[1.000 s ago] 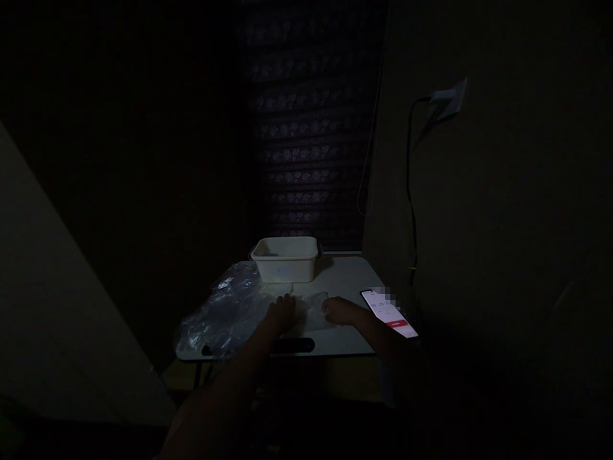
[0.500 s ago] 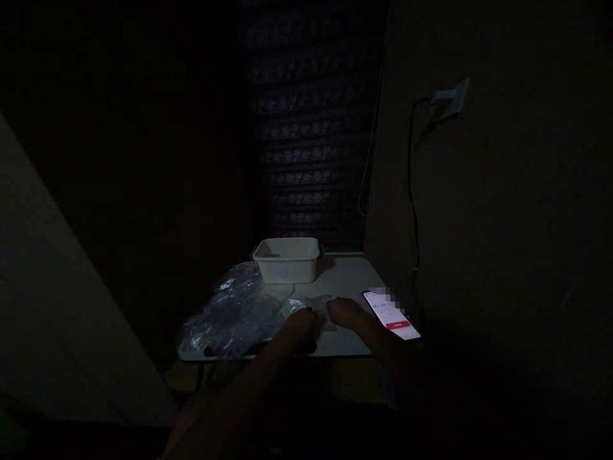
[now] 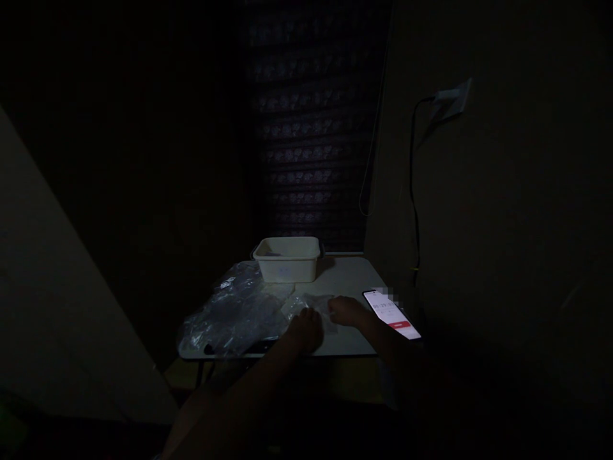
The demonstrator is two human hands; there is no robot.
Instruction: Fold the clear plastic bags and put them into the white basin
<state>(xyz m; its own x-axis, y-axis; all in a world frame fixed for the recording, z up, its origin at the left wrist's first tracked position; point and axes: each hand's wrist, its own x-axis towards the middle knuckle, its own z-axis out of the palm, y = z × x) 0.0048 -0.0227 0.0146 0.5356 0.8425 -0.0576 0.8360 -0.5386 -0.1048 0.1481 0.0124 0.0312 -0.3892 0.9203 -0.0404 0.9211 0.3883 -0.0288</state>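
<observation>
A small clear plastic bag (image 3: 299, 302) lies flat near the front middle of the white table. My left hand (image 3: 307, 327) rests on its near part, palm down, with the fingers laid out over the plastic. At the bag's right side my right hand (image 3: 347, 311) is closed, its fingertips pinched at the plastic edge. Dim light hides fine detail of the fingers. To the left a large crumpled sheet of clear plastic (image 3: 234, 310) spreads over the tabletop.
Behind the bag stands a white plastic basin (image 3: 290, 270) with dark handles. A lit phone (image 3: 390, 313) showing a timer lies at the table's (image 3: 342, 275) right edge. A black cord (image 3: 412, 185) hangs from a wall outlet on the right. A patterned blind (image 3: 301, 153) covers the back.
My left hand has turned flatter and its fingers have loosened from a closed grip, shifting slightly right. My right hand stays at the bag's right side, almost unmoved.
</observation>
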